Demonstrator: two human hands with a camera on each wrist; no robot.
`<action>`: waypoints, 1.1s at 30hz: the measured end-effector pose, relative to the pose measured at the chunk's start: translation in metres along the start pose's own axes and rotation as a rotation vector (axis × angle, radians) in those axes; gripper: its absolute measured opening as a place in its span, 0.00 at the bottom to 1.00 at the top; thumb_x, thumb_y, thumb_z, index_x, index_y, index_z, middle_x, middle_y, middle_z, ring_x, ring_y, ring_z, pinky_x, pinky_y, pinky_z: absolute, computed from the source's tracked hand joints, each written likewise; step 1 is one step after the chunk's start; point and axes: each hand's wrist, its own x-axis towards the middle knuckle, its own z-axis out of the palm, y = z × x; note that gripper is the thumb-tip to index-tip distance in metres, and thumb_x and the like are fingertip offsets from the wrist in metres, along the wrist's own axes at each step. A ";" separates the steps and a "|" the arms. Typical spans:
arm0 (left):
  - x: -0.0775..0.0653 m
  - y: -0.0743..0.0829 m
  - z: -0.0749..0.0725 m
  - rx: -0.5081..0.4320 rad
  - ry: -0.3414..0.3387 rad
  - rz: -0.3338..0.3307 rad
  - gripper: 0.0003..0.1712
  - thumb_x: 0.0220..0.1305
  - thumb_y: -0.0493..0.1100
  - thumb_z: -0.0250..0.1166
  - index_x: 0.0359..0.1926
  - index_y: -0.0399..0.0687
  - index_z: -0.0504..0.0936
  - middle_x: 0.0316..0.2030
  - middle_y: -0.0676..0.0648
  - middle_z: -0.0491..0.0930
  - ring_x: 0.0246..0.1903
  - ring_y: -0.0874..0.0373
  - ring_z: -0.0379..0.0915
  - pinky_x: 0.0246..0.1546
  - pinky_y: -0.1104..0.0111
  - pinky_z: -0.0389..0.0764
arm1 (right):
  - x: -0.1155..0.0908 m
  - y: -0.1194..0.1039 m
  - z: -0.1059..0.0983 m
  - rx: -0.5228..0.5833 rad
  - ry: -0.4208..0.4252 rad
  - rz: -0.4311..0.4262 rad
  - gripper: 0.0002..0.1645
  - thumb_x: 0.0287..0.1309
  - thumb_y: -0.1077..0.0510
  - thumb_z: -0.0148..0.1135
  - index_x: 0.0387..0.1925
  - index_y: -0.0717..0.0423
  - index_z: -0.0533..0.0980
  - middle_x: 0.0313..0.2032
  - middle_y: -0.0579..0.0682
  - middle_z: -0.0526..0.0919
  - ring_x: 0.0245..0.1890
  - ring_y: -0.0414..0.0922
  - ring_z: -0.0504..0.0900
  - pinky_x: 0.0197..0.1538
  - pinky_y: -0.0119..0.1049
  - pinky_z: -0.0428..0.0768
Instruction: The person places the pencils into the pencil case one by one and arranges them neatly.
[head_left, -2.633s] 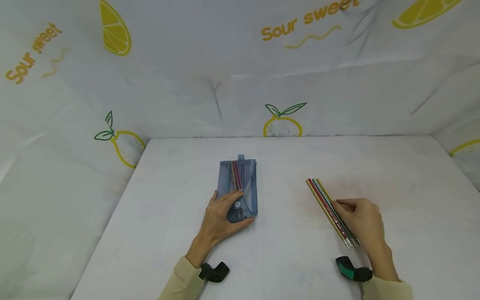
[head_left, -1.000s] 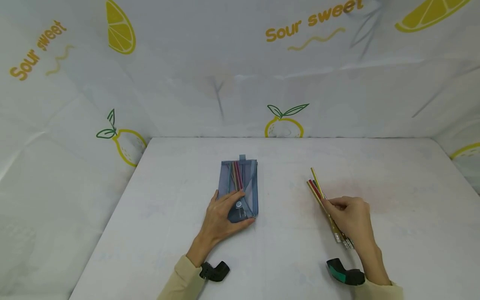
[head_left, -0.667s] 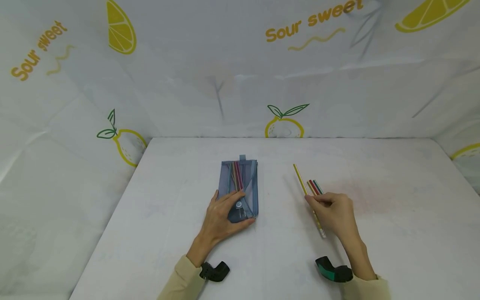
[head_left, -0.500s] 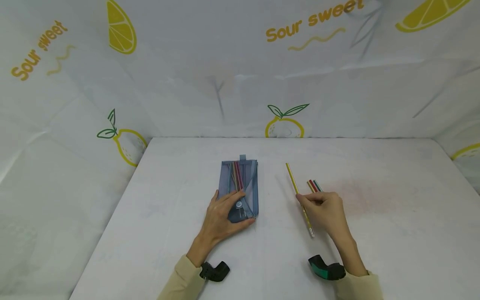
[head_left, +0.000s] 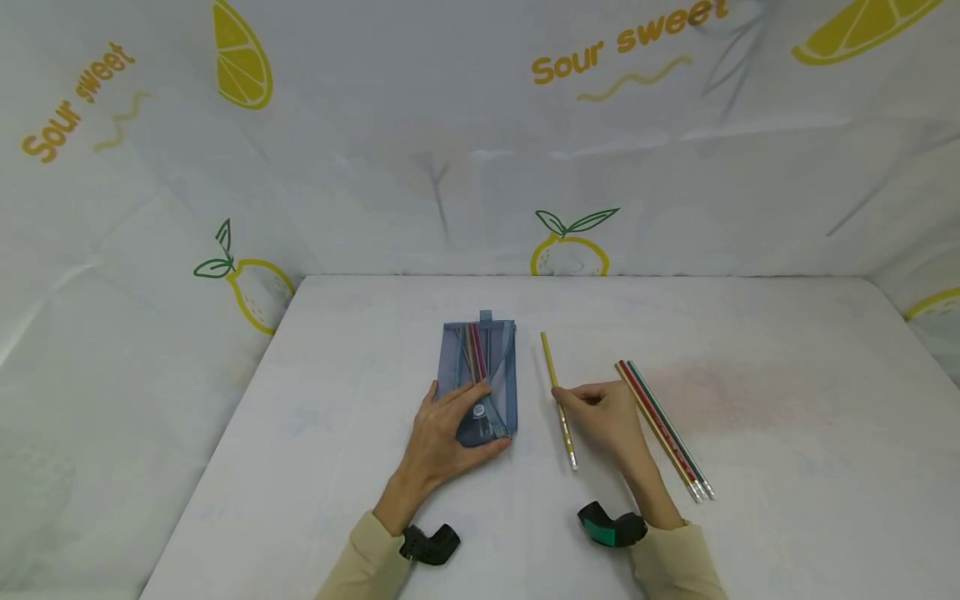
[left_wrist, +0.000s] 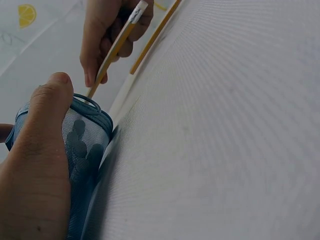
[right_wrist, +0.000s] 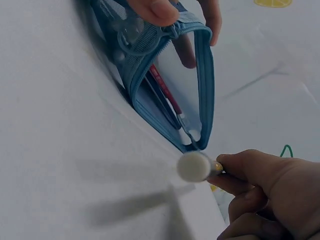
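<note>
My left hand [head_left: 442, 425] holds a blue mesh zip pencil case [head_left: 511, 392] on the table. In the right wrist view the case's zipped mouth [right_wrist: 207, 90] gapes, with left fingers at its edge. A red pencil [right_wrist: 166, 91] and a dark one lie inside. Just right of the case, my right hand [head_left: 609, 421] pinches a yellow pencil [head_left: 549, 358] between thumb and fingertips. Its white eraser [right_wrist: 194, 167] points toward the right wrist camera. In the left wrist view this pencil [left_wrist: 112, 52] slants beside the case.
On the white table [head_left: 787, 500], right of my right hand, yellow, red and green pencils [head_left: 663, 429] lie side by side. A white backdrop [head_left: 375, 167] with lemon prints rises behind the table. Black devices sit at both wrists.
My right hand has picked the yellow pencil out of the bunch and carried it left toward the case. The other pencils stay on the table. My left hand has kept its place.
</note>
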 end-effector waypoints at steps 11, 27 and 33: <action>-0.002 0.000 0.000 0.003 0.009 0.005 0.41 0.47 0.60 0.81 0.59 0.46 0.82 0.56 0.44 0.87 0.56 0.45 0.85 0.61 0.28 0.71 | 0.006 -0.011 0.031 0.137 -0.056 0.065 0.15 0.62 0.54 0.72 0.35 0.65 0.89 0.43 0.61 0.91 0.42 0.40 0.81 0.43 0.28 0.75; -0.002 -0.001 -0.001 -0.017 0.001 0.012 0.42 0.48 0.63 0.80 0.61 0.47 0.81 0.58 0.45 0.86 0.56 0.45 0.85 0.61 0.29 0.71 | 0.014 -0.018 0.051 0.241 -0.015 0.107 0.15 0.63 0.54 0.70 0.37 0.65 0.89 0.43 0.59 0.91 0.42 0.39 0.80 0.43 0.28 0.75; -0.002 -0.002 0.001 -0.002 0.019 0.028 0.42 0.45 0.61 0.82 0.60 0.47 0.82 0.58 0.46 0.86 0.54 0.47 0.86 0.60 0.30 0.73 | 0.017 -0.019 0.057 0.335 0.087 0.150 0.14 0.62 0.55 0.71 0.37 0.66 0.88 0.35 0.54 0.92 0.38 0.36 0.79 0.42 0.27 0.74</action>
